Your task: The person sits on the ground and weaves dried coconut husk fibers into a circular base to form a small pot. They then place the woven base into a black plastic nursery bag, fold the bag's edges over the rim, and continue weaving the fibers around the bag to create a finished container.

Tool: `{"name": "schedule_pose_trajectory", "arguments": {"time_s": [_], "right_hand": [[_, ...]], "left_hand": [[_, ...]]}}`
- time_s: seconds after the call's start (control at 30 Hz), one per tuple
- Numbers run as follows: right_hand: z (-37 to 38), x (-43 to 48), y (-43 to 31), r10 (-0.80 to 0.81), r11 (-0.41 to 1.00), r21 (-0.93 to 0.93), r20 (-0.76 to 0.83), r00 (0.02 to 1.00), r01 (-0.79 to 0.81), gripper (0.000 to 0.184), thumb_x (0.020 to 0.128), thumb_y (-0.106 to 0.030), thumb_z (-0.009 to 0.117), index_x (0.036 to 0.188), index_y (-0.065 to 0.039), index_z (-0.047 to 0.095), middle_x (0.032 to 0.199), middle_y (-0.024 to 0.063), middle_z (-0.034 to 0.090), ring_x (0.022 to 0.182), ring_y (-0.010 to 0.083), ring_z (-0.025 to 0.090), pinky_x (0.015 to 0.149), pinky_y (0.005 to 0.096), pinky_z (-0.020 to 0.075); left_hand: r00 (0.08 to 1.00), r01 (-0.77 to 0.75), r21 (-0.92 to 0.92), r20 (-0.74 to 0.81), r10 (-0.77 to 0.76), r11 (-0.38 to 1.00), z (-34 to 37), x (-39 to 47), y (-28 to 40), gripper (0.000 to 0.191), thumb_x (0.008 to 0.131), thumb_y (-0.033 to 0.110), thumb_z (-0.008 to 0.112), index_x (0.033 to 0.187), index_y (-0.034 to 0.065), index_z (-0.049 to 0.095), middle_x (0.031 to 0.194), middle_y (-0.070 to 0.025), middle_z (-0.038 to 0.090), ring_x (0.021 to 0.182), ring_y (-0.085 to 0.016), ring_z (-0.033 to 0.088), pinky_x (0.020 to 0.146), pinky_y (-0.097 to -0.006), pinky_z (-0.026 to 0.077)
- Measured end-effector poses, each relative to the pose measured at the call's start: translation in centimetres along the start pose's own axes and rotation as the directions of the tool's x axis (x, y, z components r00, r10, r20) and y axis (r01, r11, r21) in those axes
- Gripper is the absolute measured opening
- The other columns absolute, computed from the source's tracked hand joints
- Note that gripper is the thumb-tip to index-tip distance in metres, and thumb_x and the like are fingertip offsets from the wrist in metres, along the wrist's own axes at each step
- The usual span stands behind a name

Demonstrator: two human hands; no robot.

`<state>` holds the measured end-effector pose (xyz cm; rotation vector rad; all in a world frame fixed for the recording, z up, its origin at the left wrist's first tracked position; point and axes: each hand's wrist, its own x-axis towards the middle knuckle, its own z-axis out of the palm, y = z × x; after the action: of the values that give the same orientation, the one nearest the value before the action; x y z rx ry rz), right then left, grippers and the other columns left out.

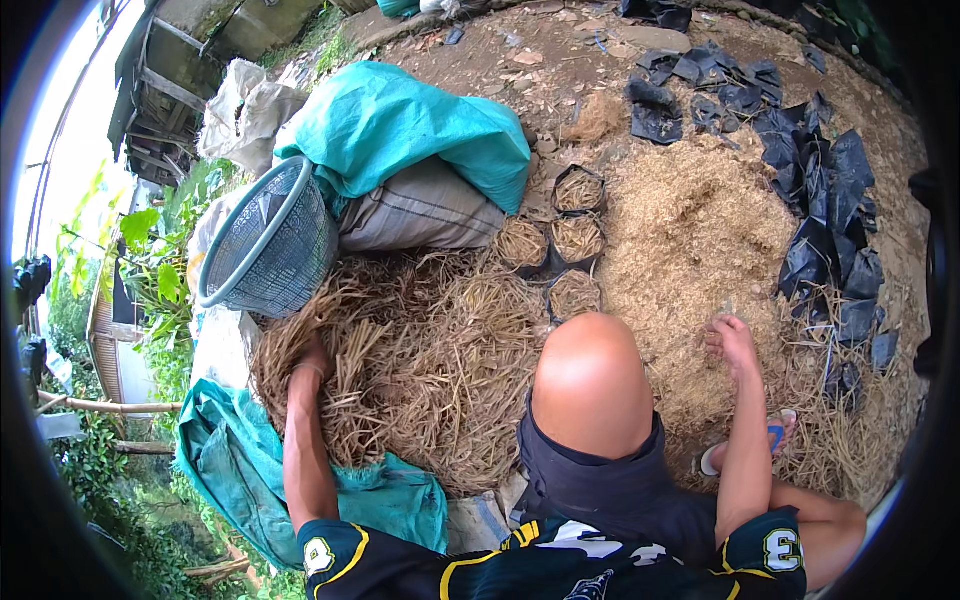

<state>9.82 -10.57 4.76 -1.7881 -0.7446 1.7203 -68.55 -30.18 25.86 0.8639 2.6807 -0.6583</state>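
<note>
My left hand point(311, 360) is sunk in a heap of dry straw point(457, 375) at its left side, below a blue-grey plastic mesh basket point(274, 240). Straw hides most of its fingers. Over a spread of pale husks or shavings point(690, 240) on the right, my right hand point(727, 341) hangs with loosely bent fingers and nothing seen in it. Between the two heaps, beyond my knee, stand several black plastic grow bags point(577, 238) filled with straw.
A turquoise woven sack point(405, 127) lies over a filled grey sack point(424, 206) behind the straw. Black plastic bags point(814, 180) are strewn along the right. Another turquoise sack point(232, 457) lies at lower left, and plants point(161, 277) grow beyond the left edge.
</note>
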Motion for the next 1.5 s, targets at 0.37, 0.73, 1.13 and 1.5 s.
{"name": "schedule_pose_trajectory", "arguments": {"time_s": [0.37, 0.73, 1.13, 1.5], "right_hand": [[1.5, 0.1, 0.0, -0.009, 1.000, -0.019, 0.060, 0.998, 0.010, 0.030, 0.100, -0.021, 0.063, 0.123, -0.002, 0.064, 0.111, 0.0104, 0.070, 0.084, 0.0179, 0.068, 0.068, 0.0287, 0.0543], [1.9, -0.1, 0.9, -0.014, 1.000, -0.019, 0.043, 0.999, 0.015, 0.025, 0.099, -0.019, 0.064, 0.117, -0.003, 0.063, 0.104, 0.0108, 0.071, 0.079, 0.0194, 0.069, 0.065, 0.0303, 0.0551], [1.2, -0.6, 0.5, 0.011, 1.000, -0.007, -0.010, 1.000, -0.011, 0.029, 0.097, -0.020, 0.067, 0.120, -0.002, 0.065, 0.103, 0.0092, 0.072, 0.083, 0.0190, 0.071, 0.066, 0.0304, 0.0548], [1.0, -1.9, -0.4, 0.046, 0.998, -0.031, -0.033, 0.998, -0.047, 0.038, 0.099, -0.019, 0.066, 0.129, 0.004, 0.061, 0.114, 0.0163, 0.070, 0.092, 0.0220, 0.070, 0.080, 0.0329, 0.0602]], "left_hand": [[0.957, -0.154, 0.253, -0.204, 0.208, 0.955, 2.6, 1.6, 3.0, 0.047, 0.099, 0.014, 0.051, 0.143, -0.0022, 0.047, 0.142, -0.0326, 0.053, 0.130, -0.050, 0.054, 0.107, -0.0525, 0.046], [0.914, -0.406, 0.019, 0.042, 0.405, 0.914, 1.2, -2.1, 20.8, 0.048, 0.097, 0.032, 0.056, 0.133, -0.0003, 0.060, 0.134, -0.0273, 0.062, 0.123, -0.041, 0.062, 0.102, -0.0509, 0.051], [0.981, -0.194, -0.051, -0.036, 0.193, 0.980, 17.4, 17.4, 12.1, 0.036, 0.098, 0.011, 0.056, 0.132, 0.0000, 0.062, 0.135, -0.0246, 0.063, 0.130, -0.040, 0.059, 0.105, -0.0511, 0.051], [0.954, -0.219, 0.074, 0.223, 0.198, 0.973, 8.7, 11.8, 15.0, 0.074, 0.093, 0.041, 0.066, 0.149, -0.0026, 0.045, 0.151, -0.0283, 0.048, 0.140, -0.043, 0.048, 0.114, -0.0480, 0.045]]}}
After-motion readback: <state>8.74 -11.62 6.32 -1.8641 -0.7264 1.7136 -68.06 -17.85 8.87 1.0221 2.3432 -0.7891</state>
